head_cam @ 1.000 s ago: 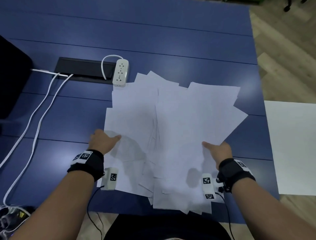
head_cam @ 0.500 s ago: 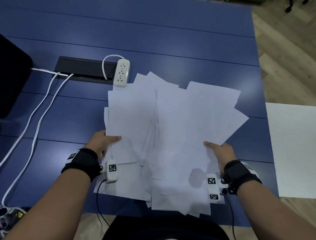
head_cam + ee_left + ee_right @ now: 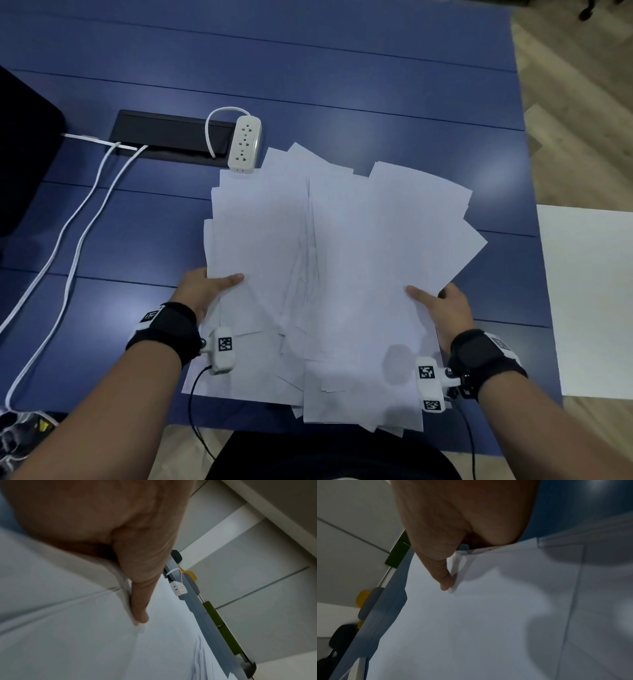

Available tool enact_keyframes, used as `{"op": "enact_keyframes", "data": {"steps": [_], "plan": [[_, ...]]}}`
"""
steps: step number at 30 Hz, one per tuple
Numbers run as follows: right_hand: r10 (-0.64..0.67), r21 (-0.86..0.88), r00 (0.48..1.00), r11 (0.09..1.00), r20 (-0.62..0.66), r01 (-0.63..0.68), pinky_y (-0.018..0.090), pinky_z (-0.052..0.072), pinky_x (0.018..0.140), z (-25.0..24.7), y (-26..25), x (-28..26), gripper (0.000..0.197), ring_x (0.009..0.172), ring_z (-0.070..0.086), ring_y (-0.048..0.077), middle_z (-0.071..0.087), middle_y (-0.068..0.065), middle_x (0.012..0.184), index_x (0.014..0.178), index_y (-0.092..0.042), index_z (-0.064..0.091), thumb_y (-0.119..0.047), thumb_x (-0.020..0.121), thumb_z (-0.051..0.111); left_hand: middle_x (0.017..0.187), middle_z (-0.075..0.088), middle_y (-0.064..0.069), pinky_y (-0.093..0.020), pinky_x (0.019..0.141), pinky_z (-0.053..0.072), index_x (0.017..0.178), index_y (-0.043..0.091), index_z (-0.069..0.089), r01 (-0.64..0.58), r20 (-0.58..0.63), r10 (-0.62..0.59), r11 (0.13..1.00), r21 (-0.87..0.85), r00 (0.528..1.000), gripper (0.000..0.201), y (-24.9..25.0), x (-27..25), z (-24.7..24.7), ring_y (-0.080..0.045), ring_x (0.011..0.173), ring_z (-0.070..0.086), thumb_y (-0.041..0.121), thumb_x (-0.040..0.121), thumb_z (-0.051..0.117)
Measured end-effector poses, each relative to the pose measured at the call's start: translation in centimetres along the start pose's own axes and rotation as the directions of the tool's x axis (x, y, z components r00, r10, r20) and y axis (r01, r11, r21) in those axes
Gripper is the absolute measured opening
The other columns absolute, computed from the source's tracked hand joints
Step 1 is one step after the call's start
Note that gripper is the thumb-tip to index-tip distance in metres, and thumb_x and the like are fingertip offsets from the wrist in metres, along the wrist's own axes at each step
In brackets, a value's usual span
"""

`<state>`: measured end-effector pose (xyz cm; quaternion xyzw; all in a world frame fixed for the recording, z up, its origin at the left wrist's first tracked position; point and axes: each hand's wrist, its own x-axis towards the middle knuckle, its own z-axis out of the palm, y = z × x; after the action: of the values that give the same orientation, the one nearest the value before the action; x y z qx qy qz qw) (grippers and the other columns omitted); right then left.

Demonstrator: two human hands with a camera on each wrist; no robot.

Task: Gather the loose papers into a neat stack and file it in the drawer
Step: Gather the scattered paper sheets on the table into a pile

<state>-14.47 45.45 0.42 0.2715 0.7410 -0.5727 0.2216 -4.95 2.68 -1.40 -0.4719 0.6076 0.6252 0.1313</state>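
A loose, fanned pile of white papers (image 3: 342, 260) lies over the near middle of the blue table (image 3: 308, 68), its near edges hanging past the table's front. My left hand (image 3: 205, 287) holds the pile's left edge, thumb (image 3: 139, 609) lying on top and fingers hidden beneath. My right hand (image 3: 442, 305) holds the right edge the same way, thumb (image 3: 444, 580) pressed on the top sheet. The papers (image 3: 85, 635) fill the left wrist view, and the papers (image 3: 479, 615) fill the right wrist view. No drawer is in view.
A white power strip (image 3: 245, 144) with its cable sits just beyond the pile's far left corner, by a black cable hatch (image 3: 164, 137). Two white cables (image 3: 78, 233) run down the left. A black object (image 3: 20, 154) stands far left. A white surface (image 3: 589, 301) stands beside the table's right edge.
Both hands have drawn the pile's sides inward, narrowing the spread. The left sheets slid right and rose slightly; the grips shifted further along the edges.
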Motion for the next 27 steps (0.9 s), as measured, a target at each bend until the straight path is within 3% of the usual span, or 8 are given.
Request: {"op": "enact_keyframes", "data": {"steps": [4,7,9,12,15,20,23,27], "plan": [[-0.080,-0.010,0.994,0.997,-0.073,0.079,0.059,0.057,0.094,0.6,0.4,-0.1,0.046,0.089,0.066,0.026,0.067,0.014,0.098,0.108,-0.012,0.062,-0.022,0.074,0.092,0.105,0.080,-0.009,-0.025,0.054,0.048,0.119,0.003,0.073,0.013,-0.008,-0.013,0.999,0.045,1.000,0.042,-0.3,0.8,-0.5,-0.024,0.081,0.073,0.014,0.083,0.091],[0.041,0.111,0.996,0.993,-0.084,-0.031,0.057,0.059,0.097,0.8,0.6,0.6,0.077,0.105,0.071,0.033,0.066,0.011,0.116,0.128,-0.010,0.049,-0.016,0.068,0.098,0.089,0.082,0.000,-0.018,0.042,0.046,0.113,0.006,0.075,0.018,0.015,-0.019,0.995,0.101,1.000,0.028,-0.3,0.7,-0.8,-0.015,0.067,0.074,0.010,0.087,0.086],[0.138,0.167,0.989,0.975,0.051,-0.145,0.054,0.059,0.098,0.5,0.8,1.1,0.081,0.107,0.075,0.034,0.075,0.013,0.120,0.133,-0.004,0.055,-0.013,0.066,0.098,0.080,0.082,0.005,-0.016,0.043,0.051,0.109,0.008,0.075,0.034,0.046,-0.039,0.994,0.103,0.998,0.021,-0.2,0.5,-1.0,-0.009,0.063,0.076,0.004,0.090,0.082],[0.185,0.079,0.962,0.976,0.200,-0.204,0.048,0.057,0.100,0.8,0.4,0.8,0.051,0.110,0.074,0.031,0.078,0.009,0.119,0.127,-0.008,0.068,-0.009,0.080,0.088,0.105,0.082,-0.008,-0.029,0.069,0.063,0.115,0.007,0.074,0.060,0.069,-0.066,0.994,0.088,0.995,0.030,-0.6,1.4,-1.5,-0.025,0.091,0.079,0.003,0.087,0.084],[0.154,0.063,0.975,0.984,0.161,-0.166,0.039,0.060,0.087,1.7,0.5,0.8,0.037,0.108,0.073,0.028,0.076,0.009,0.122,0.124,-0.008,0.067,-0.005,0.089,0.080,0.118,0.080,-0.014,-0.050,0.103,0.058,0.123,0.005,0.073,0.058,0.048,-0.059,0.998,0.033,0.997,0.045,-0.6,1.6,-2.0,-0.036,0.110,0.076,0.013,0.082,0.090],[0.098,0.013,0.986,0.995,0.132,-0.101,0.050,0.054,0.105,1.5,0.8,1.0,0.034,0.115,0.070,0.031,0.074,0.009,0.125,0.124,-0.010,0.067,-0.004,0.092,0.077,0.105,0.079,-0.012,-0.033,0.075,0.059,0.115,0.002,0.074,-0.024,-0.022,0.025,0.999,0.048,0.999,0.032,-0.5,0.7,-1.6,-0.029,0.090,0.075,0.006,0.085,0.087],[0.079,0.005,0.989,0.997,0.128,-0.080,0.051,0.052,0.108,-0.4,1.0,1.1,0.040,0.116,0.070,0.031,0.074,0.009,0.126,0.130,-0.007,0.066,-0.004,0.092,0.077,0.102,0.078,-0.006,-0.034,0.078,0.060,0.114,0.005,0.074,-0.067,-0.021,0.069,0.995,0.077,0.997,0.030,-0.5,0.2,-1.8,-0.024,0.090,0.075,0.004,0.086,0.085],[0.091,0.029,0.984,0.995,0.155,-0.097,0.049,0.053,0.105,-3.8,0.9,0.7,0.038,0.117,0.070,0.033,0.075,0.010,0.125,0.128,-0.007,0.067,-0.007,0.091,0.077,0.105,0.081,-0.004,-0.025,0.066,0.059,0.118,0.009,0.074,-0.114,0.057,0.106,0.980,0.165,0.993,0.031,-0.7,-0.4,-2.8,-0.021,0.089,0.079,0.008,0.089,0.084]]}}
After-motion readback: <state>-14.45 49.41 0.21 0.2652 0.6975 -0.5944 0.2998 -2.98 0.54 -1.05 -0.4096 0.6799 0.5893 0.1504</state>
